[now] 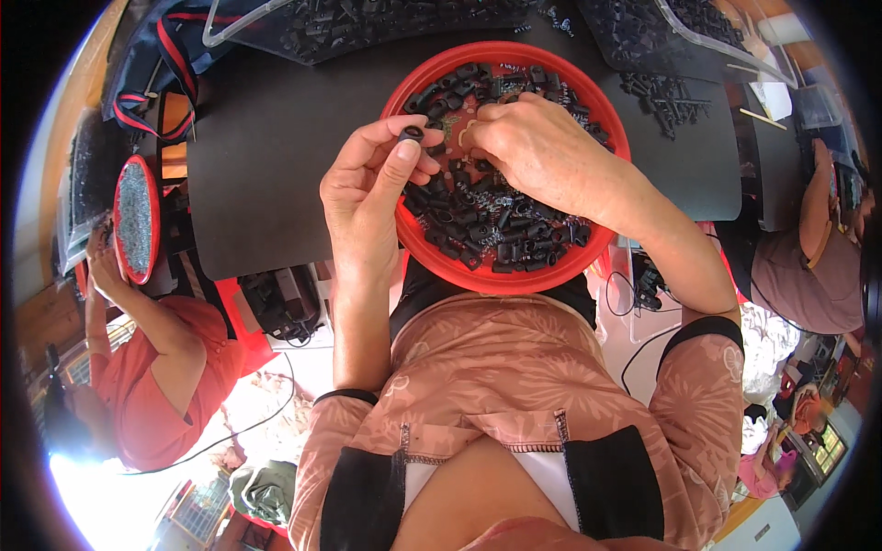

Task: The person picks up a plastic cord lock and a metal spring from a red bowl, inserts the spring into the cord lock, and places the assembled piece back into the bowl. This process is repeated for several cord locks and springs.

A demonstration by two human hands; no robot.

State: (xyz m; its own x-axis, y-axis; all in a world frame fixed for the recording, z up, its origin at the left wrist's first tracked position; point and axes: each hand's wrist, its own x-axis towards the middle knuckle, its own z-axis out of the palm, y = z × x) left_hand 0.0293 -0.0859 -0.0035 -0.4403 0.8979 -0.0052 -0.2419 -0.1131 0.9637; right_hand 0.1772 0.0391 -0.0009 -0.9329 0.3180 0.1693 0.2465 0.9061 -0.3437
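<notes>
While my left hand (363,184) pinches one small black tubular part (411,135) between thumb and index finger, above the left side of the round red tray (501,282), my right hand (533,138) reaches down into that tray, fingers curled. Can't tell if it grips anything; its fingertips are mostly hidden. Black plastic fittings (528,255) and thin metal springs (503,219) lie mixed in the tray, thick on the side nearest me. Held part shows an open end; can't see whether anything sits inside. Black counter (266,174) spreads left and right of the tray. Clear bin (322,32) with black parts: beyond the tray, to its left. Loose pile of black pieces (669,101): right of the tray. Step, my judgement: right hand picking out a piece to go with the held part. Next move probably calls for a fine fingertip pinch, one piece worked clear of its neighbours, left hand steady.
</notes>
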